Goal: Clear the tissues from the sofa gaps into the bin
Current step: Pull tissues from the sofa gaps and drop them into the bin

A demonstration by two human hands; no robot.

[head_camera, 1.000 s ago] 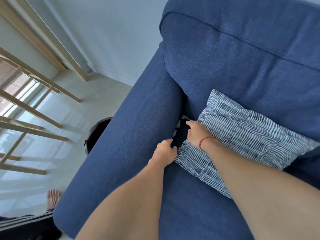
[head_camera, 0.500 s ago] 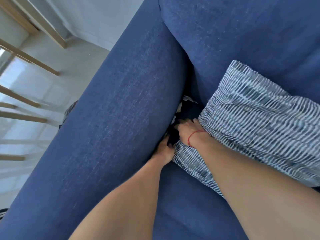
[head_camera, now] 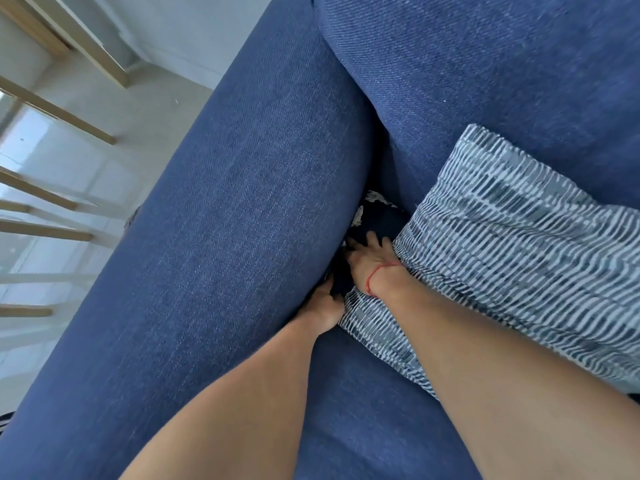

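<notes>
Left hand (head_camera: 323,306) digs into the gap beside the blue fabric sofa armrest (head_camera: 242,237); grip state cannot be determined. Crumpled white tissue (head_camera: 375,199) sits wedged deeper; right hand (head_camera: 367,261), fingers spread, may push it further down.

Both bare forearms reach forward and converge. Left hand (head_camera: 322,308): knuckles up, fingers curled downward, tips out of sight. Right hand (head_camera: 369,259): just ahead of the left, fingers (head_camera: 372,239) spread and pointing forward-down, tips in shadow. Thin red string (head_camera: 377,273) around right wrist. Whether either hand grips anything cannot be told.
</notes>
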